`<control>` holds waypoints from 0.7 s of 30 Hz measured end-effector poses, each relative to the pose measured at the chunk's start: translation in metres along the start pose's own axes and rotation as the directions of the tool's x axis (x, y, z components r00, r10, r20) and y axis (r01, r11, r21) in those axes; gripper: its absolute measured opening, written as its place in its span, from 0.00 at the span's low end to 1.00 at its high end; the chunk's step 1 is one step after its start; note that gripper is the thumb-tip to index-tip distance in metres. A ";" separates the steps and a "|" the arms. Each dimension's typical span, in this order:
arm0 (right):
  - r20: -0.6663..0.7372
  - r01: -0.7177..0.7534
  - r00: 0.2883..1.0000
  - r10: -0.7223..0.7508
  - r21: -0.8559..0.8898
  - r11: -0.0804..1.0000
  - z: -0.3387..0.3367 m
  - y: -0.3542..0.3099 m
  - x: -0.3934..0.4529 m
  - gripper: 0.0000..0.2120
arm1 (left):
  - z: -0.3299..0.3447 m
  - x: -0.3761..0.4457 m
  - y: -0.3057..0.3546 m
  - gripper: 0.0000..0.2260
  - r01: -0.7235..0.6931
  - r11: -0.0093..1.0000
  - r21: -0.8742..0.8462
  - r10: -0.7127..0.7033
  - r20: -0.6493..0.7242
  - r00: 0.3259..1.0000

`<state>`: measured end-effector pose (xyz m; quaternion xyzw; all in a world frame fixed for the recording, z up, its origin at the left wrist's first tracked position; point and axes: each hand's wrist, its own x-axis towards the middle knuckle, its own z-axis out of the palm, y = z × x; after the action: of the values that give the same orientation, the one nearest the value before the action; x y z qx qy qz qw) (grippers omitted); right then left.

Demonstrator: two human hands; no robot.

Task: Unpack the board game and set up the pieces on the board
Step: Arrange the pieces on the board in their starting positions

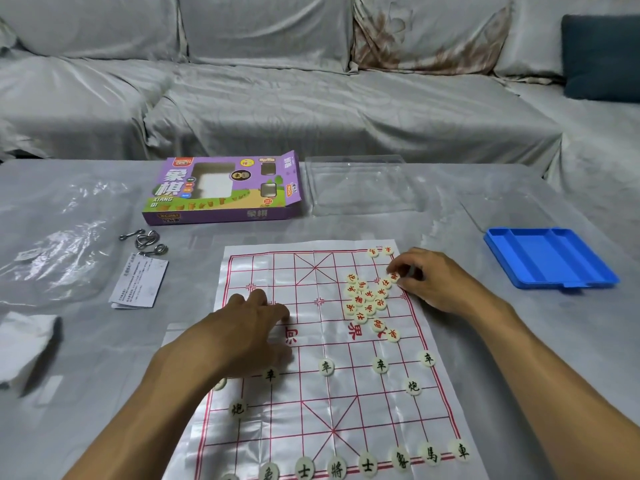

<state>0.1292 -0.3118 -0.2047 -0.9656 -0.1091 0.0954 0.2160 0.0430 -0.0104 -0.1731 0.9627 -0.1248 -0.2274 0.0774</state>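
A white xiangqi board sheet [311,393] with red lines lies on the table. Black-marked round pieces [381,365] stand in rows on its near half. A heap of red-marked pieces [367,299] lies on the far right half, and two red pieces [380,251] stand at the far right corner. My right hand [440,278] reaches into the top of the heap and pinches a red piece [394,276]. My left hand [249,323] rests palm down on the board's left middle, fingers pressing the sheet.
The purple game box [225,188] lies behind the board, with a clear plastic lid [360,188] to its right. A blue tray [550,258] sits at the right. Metal ring puzzles [145,240], a paper leaflet [138,282], plastic wrap [59,244] and a white tissue [24,344] lie at the left.
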 end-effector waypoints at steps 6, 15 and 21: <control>0.012 0.000 1.000 0.001 -0.078 0.997 -0.001 -0.002 0.002 0.13 | 0.000 0.000 0.000 0.24 0.002 1.000 0.001 -0.002 -0.002 1.000; -0.208 -0.005 0.978 0.007 0.009 1.000 -0.008 -0.041 0.030 0.09 | 0.000 0.001 0.002 0.25 0.002 1.000 0.012 -0.002 -0.006 1.000; -0.192 -0.039 0.981 0.024 -0.072 0.997 0.016 -0.067 0.049 0.11 | 0.000 0.001 0.000 0.24 -0.001 1.000 0.017 0.001 -0.012 1.000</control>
<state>0.1614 -0.2339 -0.1960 -0.9794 -0.0761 0.0017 0.1872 0.0433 -0.0109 -0.1736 0.9646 -0.1269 -0.2204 0.0701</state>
